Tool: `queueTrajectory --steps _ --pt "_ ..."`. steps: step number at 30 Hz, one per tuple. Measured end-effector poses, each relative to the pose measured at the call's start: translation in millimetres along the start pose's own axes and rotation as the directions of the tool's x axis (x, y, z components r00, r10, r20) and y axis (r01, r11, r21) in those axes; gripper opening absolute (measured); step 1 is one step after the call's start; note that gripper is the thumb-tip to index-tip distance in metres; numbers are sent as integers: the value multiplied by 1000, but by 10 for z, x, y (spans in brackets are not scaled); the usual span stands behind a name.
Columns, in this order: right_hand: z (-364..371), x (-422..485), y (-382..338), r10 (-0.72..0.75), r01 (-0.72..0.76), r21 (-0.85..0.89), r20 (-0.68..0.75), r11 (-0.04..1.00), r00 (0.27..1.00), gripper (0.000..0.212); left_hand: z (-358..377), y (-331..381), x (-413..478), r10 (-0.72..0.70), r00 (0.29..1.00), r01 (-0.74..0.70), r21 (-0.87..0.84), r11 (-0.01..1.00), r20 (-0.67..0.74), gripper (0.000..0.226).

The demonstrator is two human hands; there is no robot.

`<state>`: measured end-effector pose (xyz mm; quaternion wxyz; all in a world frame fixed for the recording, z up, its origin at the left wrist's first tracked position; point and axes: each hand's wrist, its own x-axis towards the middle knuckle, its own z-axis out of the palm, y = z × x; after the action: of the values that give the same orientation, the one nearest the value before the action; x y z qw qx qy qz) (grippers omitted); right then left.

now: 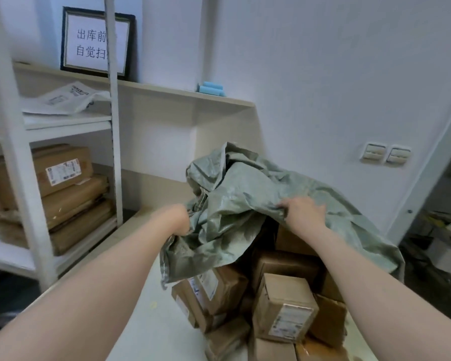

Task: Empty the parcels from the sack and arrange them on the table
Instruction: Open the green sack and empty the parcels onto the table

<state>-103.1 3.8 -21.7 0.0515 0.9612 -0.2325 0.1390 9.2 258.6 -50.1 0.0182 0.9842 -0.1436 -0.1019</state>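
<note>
- Left hand (179, 220) is clenching the hem of the green woven sack (245, 188); right hand (305, 214) is pinching a fold on its top; judged, both are lifting the cloth clear of the load.
- The sack is draping, limp and creased, over the pile at the near right of the white table (143, 306).
- Cardboard parcels (284, 307), boxy, taped and labelled, are lying tumbled beneath its mouth; none is being arranged yet.

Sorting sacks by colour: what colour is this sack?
Grey-green sack, seen in the head view.

Green sack (245, 194), seemingly woven, drapes piled parcels (284, 308).
</note>
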Motion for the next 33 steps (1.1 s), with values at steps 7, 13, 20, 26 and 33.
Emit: queueTrajectory --steps 7,13,20,26,33 --pt "150 -87 384 364 -262 -271 466 926 806 37 -21 66 240 -238 969 235 -52 971 -67 45" --pt "-112 651 -264 76 -75 68 -9 995 997 36 25 206 963 -90 993 62 -323 944 -73 81" --pt "300 1336 -1197 -30 41 -17 431 999 902 103 -231 -16 1874 -39 995 96 -706 702 96 13" --pt "583 1992 -1358 187 -185 -34 93 982 978 39 -828 -285 2706 -303 940 -98 -974 204 -158 19" --pt "852 2495 -1483 113 -57 312 -163 948 980 25 -719 -335 3360 -284 939 -72 -919 386 -193 131"
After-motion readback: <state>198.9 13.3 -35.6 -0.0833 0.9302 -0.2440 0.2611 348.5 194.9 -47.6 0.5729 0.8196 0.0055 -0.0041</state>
